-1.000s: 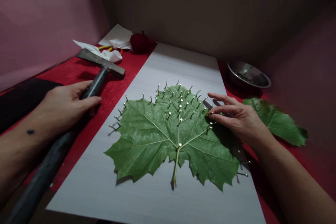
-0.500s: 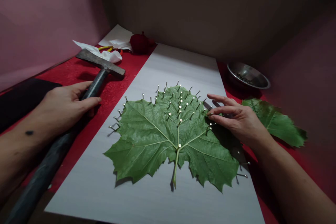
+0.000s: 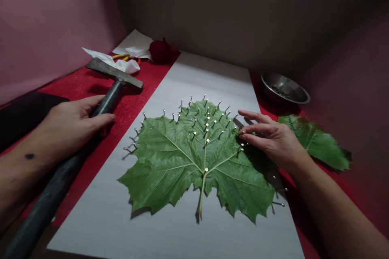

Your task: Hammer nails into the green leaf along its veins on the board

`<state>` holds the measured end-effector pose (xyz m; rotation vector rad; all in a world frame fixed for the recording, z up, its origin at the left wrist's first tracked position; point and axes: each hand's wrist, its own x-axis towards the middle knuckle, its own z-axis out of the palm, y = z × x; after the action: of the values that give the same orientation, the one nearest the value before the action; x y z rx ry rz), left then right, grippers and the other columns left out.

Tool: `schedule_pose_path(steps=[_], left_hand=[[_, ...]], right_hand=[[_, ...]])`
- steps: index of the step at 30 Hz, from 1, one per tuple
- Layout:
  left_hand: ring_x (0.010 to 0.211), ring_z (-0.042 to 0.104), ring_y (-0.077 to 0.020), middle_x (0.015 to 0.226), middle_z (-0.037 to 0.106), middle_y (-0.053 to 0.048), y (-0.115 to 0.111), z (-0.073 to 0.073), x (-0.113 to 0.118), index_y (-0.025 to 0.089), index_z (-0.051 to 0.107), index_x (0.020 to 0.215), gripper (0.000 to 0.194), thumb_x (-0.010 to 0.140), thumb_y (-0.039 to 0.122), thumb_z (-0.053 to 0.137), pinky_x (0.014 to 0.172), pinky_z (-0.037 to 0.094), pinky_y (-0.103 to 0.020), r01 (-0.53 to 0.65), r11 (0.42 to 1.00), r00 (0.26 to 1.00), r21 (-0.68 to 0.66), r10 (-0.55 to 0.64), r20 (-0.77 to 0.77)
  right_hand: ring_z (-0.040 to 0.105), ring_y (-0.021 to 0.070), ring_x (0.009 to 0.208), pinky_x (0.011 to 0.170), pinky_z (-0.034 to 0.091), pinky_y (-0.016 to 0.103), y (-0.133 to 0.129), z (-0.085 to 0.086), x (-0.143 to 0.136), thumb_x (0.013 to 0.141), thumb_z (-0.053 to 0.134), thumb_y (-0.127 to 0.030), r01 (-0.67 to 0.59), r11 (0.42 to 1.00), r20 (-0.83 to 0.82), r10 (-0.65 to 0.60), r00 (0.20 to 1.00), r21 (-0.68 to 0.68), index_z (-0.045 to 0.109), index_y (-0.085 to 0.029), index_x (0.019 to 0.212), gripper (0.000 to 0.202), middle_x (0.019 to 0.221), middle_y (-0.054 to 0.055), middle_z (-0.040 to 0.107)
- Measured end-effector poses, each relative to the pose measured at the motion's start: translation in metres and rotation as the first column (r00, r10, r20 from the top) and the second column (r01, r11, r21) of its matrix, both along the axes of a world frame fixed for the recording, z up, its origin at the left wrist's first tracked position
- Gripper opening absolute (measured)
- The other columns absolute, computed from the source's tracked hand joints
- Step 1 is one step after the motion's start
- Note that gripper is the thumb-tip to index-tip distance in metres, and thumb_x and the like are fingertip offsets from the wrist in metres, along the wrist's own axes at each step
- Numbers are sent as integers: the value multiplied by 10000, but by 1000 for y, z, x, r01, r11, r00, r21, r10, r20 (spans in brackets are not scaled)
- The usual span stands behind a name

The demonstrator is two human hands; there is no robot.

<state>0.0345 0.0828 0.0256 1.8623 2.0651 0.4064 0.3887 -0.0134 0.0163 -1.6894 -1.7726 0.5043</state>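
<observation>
Green and broad, a lobed leaf [image 3: 170, 158] lies under the fingertips of the right hand [image 3: 281, 141], thumb and forefinger drawn together at its edge; whether they pinch a nail I cannot tell. Left of them, slim silver nails [image 3: 206, 169] stand in the leaf and along its rim, over a long white board [image 3: 212, 75]. The left hand [image 3: 68, 123] has its fingers curled round a dark-handled metal hammer [image 3: 114, 95], its head beyond them. Past the right fingers, a torn green leaf piece [image 3: 325, 145] and a steel bowl [image 3: 294, 85] sit on the red bench [image 3: 126, 107].
</observation>
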Motion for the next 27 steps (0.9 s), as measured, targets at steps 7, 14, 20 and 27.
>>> schedule_pose_path(steps=[7,14,20,27], left_hand=[[520,570,-201,488,585,48,1,1,0,224,596,1119,613,597,519,469,515,366,-257,-1,1000,1000,0,1,-4],[504,557,-194,481,577,53,3,-3,-4,236,589,1127,590,620,517,480,514,368,-256,13,1000,1000,-3,-13,5],[539,571,-202,518,591,36,1,0,-1,220,594,1119,601,614,524,471,526,369,-256,-3,1000,1000,-5,3,-4],[542,554,-185,534,583,40,2,0,-1,218,590,1150,635,609,521,452,531,363,-240,-3,1000,1000,10,4,-30]], right_hand=[[508,268,1181,1034,353,521,-1,-1,1,749,650,-313,-5,1000,-11,4,1000,-11,719,-275,736,80,1298,6,555],[508,257,1186,1040,360,497,0,-2,1,753,653,-318,-15,1000,-23,15,1000,-10,722,-281,747,78,1295,0,557],[510,259,1183,1039,359,497,0,-2,1,753,654,-315,-7,1000,-14,7,1000,-13,720,-275,745,78,1297,-1,556],[512,246,1180,1033,370,472,0,-4,2,752,653,-307,-5,1000,-20,4,1000,-6,719,-268,748,77,1293,-4,558]])
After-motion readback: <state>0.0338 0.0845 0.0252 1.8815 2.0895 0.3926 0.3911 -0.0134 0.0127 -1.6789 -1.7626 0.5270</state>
